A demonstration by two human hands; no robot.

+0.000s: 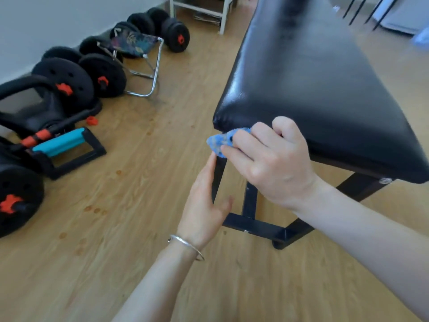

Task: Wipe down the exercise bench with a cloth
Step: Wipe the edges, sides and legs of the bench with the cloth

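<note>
A black padded exercise bench (306, 73) on a dark metal frame (253, 225) runs from the near right toward the far middle. My right hand (271, 163) is closed on a bunched blue cloth (220, 141) and presses it against the bench pad's near left corner and front edge. Only the cloth's left part shows past my fingers. My left hand (204, 205), with a silver bracelet at the wrist, hangs flat and open just below the cloth, in front of the bench leg, holding nothing.
Black dumbbells with red collars (92, 75) line the wall at left. A small folding stool (137, 59) stands among them, with a blue push-up handle (62, 147) nearer. A white shelf frame (204, 10) stands at the back. Bare wooden floor lies between weights and bench.
</note>
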